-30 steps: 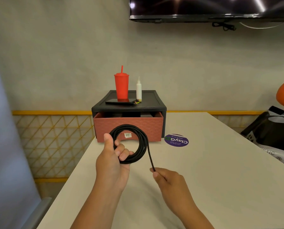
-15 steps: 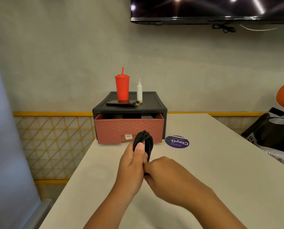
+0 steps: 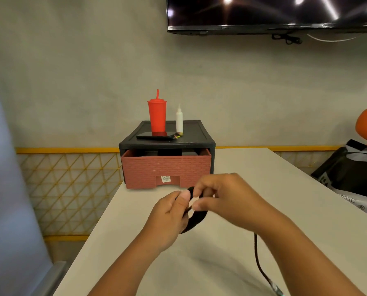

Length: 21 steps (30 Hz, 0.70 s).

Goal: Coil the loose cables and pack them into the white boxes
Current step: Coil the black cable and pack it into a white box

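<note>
Both hands have closed in on the coil since a second ago: the right hand (image 3: 231,201) left the loose end and now meets the left hand (image 3: 169,212) at the bundle, which has turned from a face-on ring to nearly edge-on.

Near: loose tail of the thin black round cable (image 3: 258,259) hangs from under the right forearm toward 5 o'clock, its taped end at the frame bottom. Not wound in yet.

Middle: coiled black cable bundle (image 3: 196,221) held above the pale flat desk (image 3: 274,178). Left grip clamped on its 9 o'clock side, thumb on top. Right grip pinched on the top of the loops, thumb and forefinger together.

Far, 12 o'clock: black-framed drawer unit with a brick-pattern terracotta drawer (image 3: 166,167), drawer partly open. On it a red plastic tumbler with straw (image 3: 157,116) and a white squeeze bottle (image 3: 179,121). No white boxes in view.

Risks, as I judge them:
- Pinch on few loops only; if either grip eases, the springy coil fans open.
- Dangling tail can snag the desk edge or drag the loops off when the bundle is moved.
- Winding the tail too tight may kink it near the taped end.
</note>
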Tool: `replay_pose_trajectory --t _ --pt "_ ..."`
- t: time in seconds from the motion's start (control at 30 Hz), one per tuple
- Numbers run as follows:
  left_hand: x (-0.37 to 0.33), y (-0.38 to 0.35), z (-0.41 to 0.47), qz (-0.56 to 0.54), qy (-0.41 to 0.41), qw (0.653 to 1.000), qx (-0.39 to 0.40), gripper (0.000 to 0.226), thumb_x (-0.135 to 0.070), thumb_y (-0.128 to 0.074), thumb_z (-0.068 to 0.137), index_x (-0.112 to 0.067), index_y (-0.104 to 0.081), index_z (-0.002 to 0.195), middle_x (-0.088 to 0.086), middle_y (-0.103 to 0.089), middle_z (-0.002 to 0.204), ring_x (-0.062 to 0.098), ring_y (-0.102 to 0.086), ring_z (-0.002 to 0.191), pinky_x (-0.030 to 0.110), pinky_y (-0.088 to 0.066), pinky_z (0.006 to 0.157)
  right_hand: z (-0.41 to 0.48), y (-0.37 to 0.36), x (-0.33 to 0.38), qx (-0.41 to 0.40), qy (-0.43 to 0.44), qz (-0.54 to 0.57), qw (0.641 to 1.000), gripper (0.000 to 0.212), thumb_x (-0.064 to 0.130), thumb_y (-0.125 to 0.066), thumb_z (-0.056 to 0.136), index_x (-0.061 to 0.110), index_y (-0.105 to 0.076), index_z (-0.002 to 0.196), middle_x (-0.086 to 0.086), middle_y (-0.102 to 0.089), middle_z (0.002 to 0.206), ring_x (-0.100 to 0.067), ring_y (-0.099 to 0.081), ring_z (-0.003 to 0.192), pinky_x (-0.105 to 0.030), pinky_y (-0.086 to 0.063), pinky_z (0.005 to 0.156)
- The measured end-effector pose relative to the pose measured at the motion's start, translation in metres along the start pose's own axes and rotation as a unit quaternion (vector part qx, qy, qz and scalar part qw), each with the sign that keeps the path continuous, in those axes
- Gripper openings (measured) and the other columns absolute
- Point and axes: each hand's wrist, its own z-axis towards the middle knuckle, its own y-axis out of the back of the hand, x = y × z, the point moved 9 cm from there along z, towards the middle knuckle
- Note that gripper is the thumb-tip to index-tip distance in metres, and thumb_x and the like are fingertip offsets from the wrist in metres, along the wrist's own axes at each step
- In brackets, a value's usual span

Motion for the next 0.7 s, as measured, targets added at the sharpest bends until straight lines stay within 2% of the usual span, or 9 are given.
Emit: replay_pose_trajectory --t 0.13,0.23,0.3,0.37,0.47,0.53,0.6,0.67,0.7 --pt "0.007 0.001 -0.002 -0.046 0.038 0.998 0.036 0.044 -0.049 -0.033 0.088 -0.009 -0.040 0.071 -0.007 -0.030 0.044 0.011 -0.029 0.045 0.023 -0.031 0.057 0.006 0.035 -0.017 -0.073 0.025 -0.064 0.995 0.014 0.015 -0.065 0.084 0.024 -0.075 0.090 0.021 -0.059 0.068 -0.001 -0.056 0.071 -0.020 -0.042 0.070" --pt "0.014 0.000 -0.004 -0.112 0.069 0.989 0.073 0.058 -0.066 -0.043 0.080 -0.009 -0.041 0.075 -0.006 -0.027 0.045 0.011 -0.027 0.043 0.032 -0.030 0.065 0.009 0.055 -0.043 -0.118 0.009 -0.173 0.978 0.024 0.015 -0.056 0.091 0.016 -0.069 0.111 -0.001 -0.068 0.093 -0.022 -0.060 0.090 -0.027 -0.042 0.076" --pt "0.014 -0.001 -0.004 -0.141 0.072 0.982 0.105 0.060 -0.070 -0.061 0.067 -0.011 -0.050 0.070 -0.009 -0.028 0.045 0.009 -0.026 0.042 0.031 -0.032 0.064 0.011 0.064 -0.062 -0.138 -0.017 -0.218 0.966 0.026 0.018 -0.053 0.093 0.015 -0.066 0.115 -0.008 -0.068 0.101 -0.027 -0.058 0.095 -0.031 -0.043 0.079" --pt "0.007 -0.005 -0.005 -0.139 0.059 0.979 0.138 0.043 -0.063 -0.079 0.049 -0.026 -0.062 0.061 -0.011 -0.031 0.044 0.006 -0.027 0.040 0.026 -0.035 0.062 0.012 0.065 -0.078 -0.147 -0.041 -0.256 0.955 0.027 0.019 -0.051 0.094 0.014 -0.065 0.116 -0.010 -0.068 0.106 -0.028 -0.056 0.098 -0.033 -0.042 0.080" --pt "0.007 -0.004 -0.003 -0.141 0.075 0.981 0.114 0.021 -0.024 -0.076 0.065 -0.021 -0.056 0.060 -0.010 -0.031 0.043 0.008 -0.026 0.039 0.028 -0.035 0.063 0.008 0.067 -0.098 -0.184 -0.113 -0.240 0.946 0.027 0.019 -0.048 0.096 0.011 -0.063 0.117 -0.012 -0.064 0.109 -0.025 -0.055 0.092 -0.026 -0.037 0.071" --pt "0.011 -0.002 -0.001 -0.150 0.098 0.980 0.086 0.025 -0.013 -0.068 0.078 -0.012 -0.045 0.068 -0.009 -0.027 0.043 0.009 -0.023 0.039 0.027 -0.040 0.062 0.003 0.064 -0.104 -0.218 -0.150 -0.159 0.951 0.024 0.020 -0.048 0.096 0.011 -0.065 0.109 -0.012 -0.064 0.101 -0.021 -0.051 0.083 -0.025 -0.035 0.065" --pt "0.013 -0.003 0.000 -0.173 0.113 0.975 0.077 0.028 -0.017 -0.059 0.085 -0.012 -0.038 0.068 -0.007 -0.024 0.042 0.010 -0.023 0.039 0.027 -0.041 0.061 -0.002 0.054 -0.109 -0.248 -0.186 0.072 0.948 0.019 0.019 -0.048 0.096 0.013 -0.066 0.095 -0.009 -0.063 0.086 -0.020 -0.054 0.076 -0.021 -0.042 0.059" --pt "0.013 -0.007 0.001 -0.200 0.119 0.969 0.081 0.027 -0.030 -0.054 0.079 -0.012 -0.036 0.068 -0.007 -0.023 0.041 0.010 -0.024 0.038 0.027 -0.040 0.061 -0.002 0.031 -0.106 -0.214 -0.216 0.307 0.902 0.021 0.016 -0.045 0.097 0.015 -0.065 0.088 -0.006 -0.062 0.078 -0.016 -0.059 0.072 -0.018 -0.047 0.058" --pt "0.013 -0.008 0.001 -0.212 0.122 0.966 0.083 0.028 -0.035 -0.052 0.077 -0.012 -0.037 0.069 -0.007 -0.023 0.041 0.009 -0.024 0.038 0.027 -0.040 0.061 0.000 0.021 -0.102 -0.189 -0.221 0.373 0.881 0.023 0.016 -0.044 0.098 0.015 -0.064 0.088 -0.005 -0.061 0.075 -0.015 -0.061 0.071 -0.021 -0.049 0.061"
